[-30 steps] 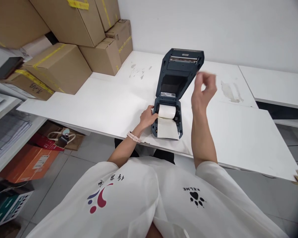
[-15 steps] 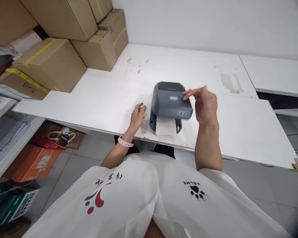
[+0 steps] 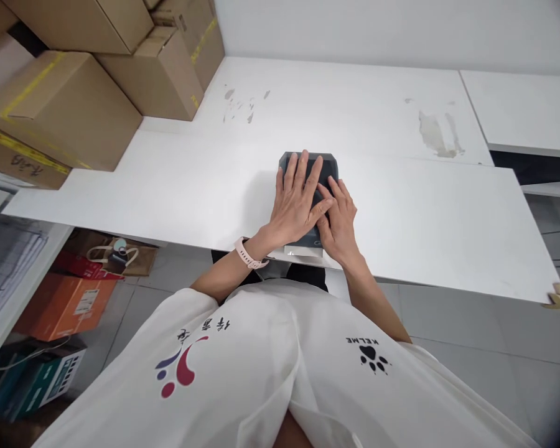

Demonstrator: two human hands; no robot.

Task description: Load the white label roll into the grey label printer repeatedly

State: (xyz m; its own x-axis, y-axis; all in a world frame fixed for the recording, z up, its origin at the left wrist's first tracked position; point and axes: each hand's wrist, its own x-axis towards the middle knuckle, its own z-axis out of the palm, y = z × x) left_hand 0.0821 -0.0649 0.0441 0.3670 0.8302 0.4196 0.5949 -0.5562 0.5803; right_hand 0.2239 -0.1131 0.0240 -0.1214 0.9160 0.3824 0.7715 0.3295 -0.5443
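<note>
A dark grey label printer [image 3: 329,163] stands near the front edge of the white table, its lid down. My left hand [image 3: 295,208] lies flat on top of the lid with its fingers spread. At the printer's right side, my right hand [image 3: 340,221] rests on the lid's edge, fingers stretched out and partly under the left thumb. A strip of white label paper [image 3: 303,251] sticks out at the front of the printer. Both hands cover most of the lid.
Brown cardboard boxes [image 3: 93,112] are stacked on the left of the white table [image 3: 415,218]. A second table [image 3: 527,112] adjoins at the right. Below on the left, an orange box [image 3: 58,305] and a teal box [image 3: 51,382] stand on the floor beside a shelf.
The printer's lid, raised half a second ago, is down now. My left hand has moved from beside the printer onto its top, and my right hand has come down onto its right side.
</note>
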